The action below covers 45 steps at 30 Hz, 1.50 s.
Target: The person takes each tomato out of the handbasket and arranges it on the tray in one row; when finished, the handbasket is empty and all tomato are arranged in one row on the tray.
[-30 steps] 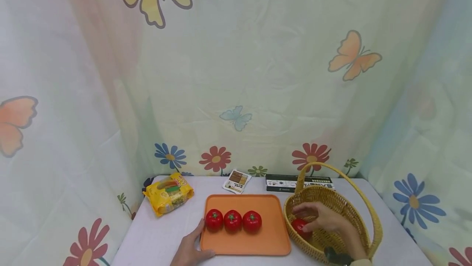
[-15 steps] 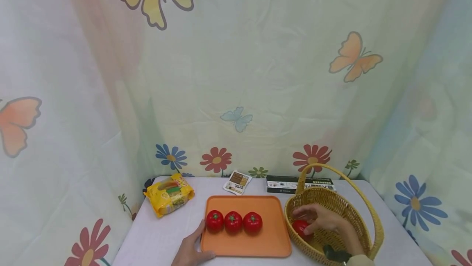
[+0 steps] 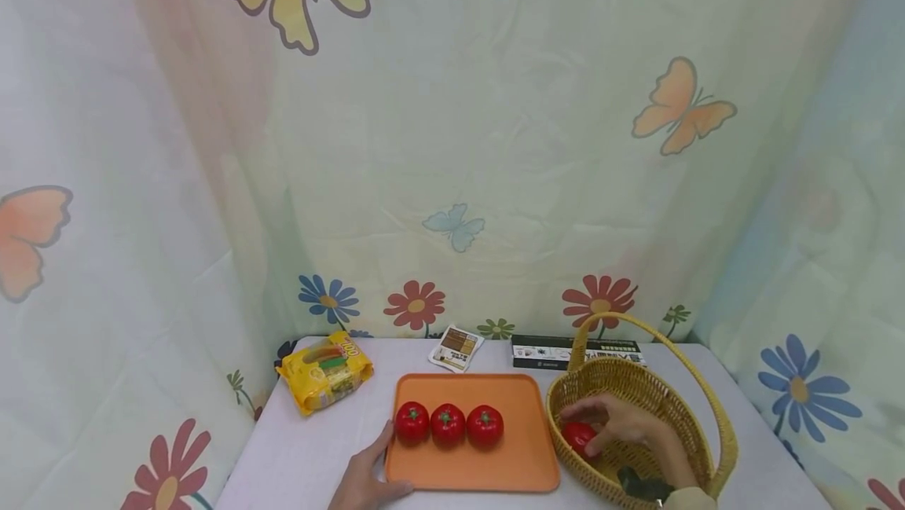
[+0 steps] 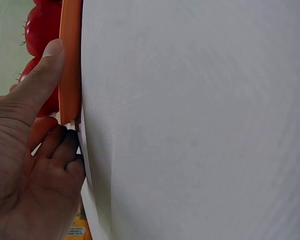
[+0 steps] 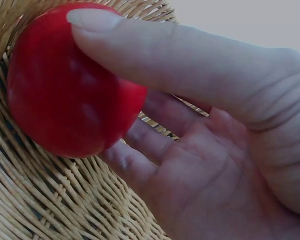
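Observation:
My left hand (image 3: 364, 475) is at the near left corner of an orange tray (image 3: 519, 423). Its thumb presses the near rim, and its fingers curl by the left side. Three glossy red tomatoes (image 3: 448, 425) with green stems sit in a row on the tray, the leftmost close to my left fingertips. Inside a wicker basket (image 3: 654, 380) on the right, my right hand (image 3: 622, 420) grips another red tomato (image 5: 70, 85). The thumb lies across its top and the fingers reach round its far side, partly hidden behind it.
The basket's tall handle (image 3: 721, 423) arches over its right side. A yellow packet (image 3: 325, 372) lies at the left back, a small white and brown sachet (image 3: 455, 348) behind the tray, and a long black and white box (image 3: 540, 351) behind the basket. A printed curtain surrounds the white table.

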Each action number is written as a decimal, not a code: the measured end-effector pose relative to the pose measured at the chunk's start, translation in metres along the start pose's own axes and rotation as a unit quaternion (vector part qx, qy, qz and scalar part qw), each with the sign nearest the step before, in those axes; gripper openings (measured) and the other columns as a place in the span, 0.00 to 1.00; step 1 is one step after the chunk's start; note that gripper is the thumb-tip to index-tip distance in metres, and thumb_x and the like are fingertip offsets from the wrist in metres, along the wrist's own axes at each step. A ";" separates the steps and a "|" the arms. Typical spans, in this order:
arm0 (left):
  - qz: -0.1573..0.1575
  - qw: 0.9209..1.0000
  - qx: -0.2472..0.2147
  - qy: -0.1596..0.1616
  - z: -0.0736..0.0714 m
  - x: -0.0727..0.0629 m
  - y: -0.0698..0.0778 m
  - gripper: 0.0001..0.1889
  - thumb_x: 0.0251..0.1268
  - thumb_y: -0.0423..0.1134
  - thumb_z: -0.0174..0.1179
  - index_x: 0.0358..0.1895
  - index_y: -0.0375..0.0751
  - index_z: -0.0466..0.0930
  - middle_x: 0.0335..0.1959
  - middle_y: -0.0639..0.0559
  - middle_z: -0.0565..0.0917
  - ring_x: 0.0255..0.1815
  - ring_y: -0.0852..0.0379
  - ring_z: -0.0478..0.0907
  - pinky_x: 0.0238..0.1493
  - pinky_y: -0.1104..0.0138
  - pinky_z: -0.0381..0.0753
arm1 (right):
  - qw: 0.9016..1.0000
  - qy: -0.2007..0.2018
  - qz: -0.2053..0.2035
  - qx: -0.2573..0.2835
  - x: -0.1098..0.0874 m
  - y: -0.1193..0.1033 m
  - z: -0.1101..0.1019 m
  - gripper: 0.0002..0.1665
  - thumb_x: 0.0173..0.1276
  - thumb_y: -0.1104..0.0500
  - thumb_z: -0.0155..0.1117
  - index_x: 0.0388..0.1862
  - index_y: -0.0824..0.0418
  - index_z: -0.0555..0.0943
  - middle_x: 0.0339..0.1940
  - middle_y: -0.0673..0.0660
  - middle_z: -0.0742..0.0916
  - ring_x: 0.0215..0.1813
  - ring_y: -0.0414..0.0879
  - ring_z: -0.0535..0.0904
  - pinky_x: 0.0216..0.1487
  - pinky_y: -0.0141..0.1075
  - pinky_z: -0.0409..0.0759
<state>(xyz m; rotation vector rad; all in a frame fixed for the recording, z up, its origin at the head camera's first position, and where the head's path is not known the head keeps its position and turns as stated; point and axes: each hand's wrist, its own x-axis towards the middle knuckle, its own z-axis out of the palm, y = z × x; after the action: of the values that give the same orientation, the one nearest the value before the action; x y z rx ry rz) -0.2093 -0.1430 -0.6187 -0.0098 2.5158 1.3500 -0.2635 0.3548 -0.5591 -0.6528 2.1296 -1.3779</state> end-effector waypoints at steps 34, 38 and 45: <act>0.004 1.000 -0.007 -0.006 0.002 0.002 -0.005 0.62 0.50 0.54 0.85 0.86 0.41 0.59 0.83 0.36 0.67 0.80 0.21 0.61 0.73 0.25 0.68 | 0.994 0.073 0.022 -0.080 -0.003 -0.006 0.004 0.27 0.67 0.58 0.82 0.61 0.70 0.86 0.53 0.61 0.91 0.51 0.50 0.85 0.53 0.43 0.92; 0.003 1.000 -0.010 -0.007 0.001 0.002 -0.003 0.62 0.50 0.54 0.85 0.86 0.41 0.58 0.83 0.36 0.67 0.80 0.21 0.61 0.73 0.24 0.67 | 0.992 0.090 0.033 -0.084 -0.005 -0.007 0.004 0.28 0.66 0.58 0.82 0.60 0.70 0.86 0.52 0.59 0.91 0.51 0.51 0.84 0.51 0.42 0.91; -0.002 1.000 -0.007 -0.004 0.001 0.001 -0.002 0.62 0.50 0.53 0.86 0.86 0.41 0.59 0.83 0.35 0.67 0.80 0.21 0.61 0.72 0.24 0.68 | 0.988 0.123 0.049 -0.074 -0.007 -0.017 0.007 0.25 0.67 0.64 0.80 0.60 0.72 0.85 0.54 0.65 0.90 0.54 0.58 0.84 0.50 0.40 0.90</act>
<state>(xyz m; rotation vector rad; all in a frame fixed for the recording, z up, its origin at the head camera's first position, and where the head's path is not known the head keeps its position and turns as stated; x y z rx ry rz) -0.2102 -0.1431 -0.6210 -0.0131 2.4972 1.3640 -0.2517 0.3487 -0.5449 -0.4458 2.4424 -1.3125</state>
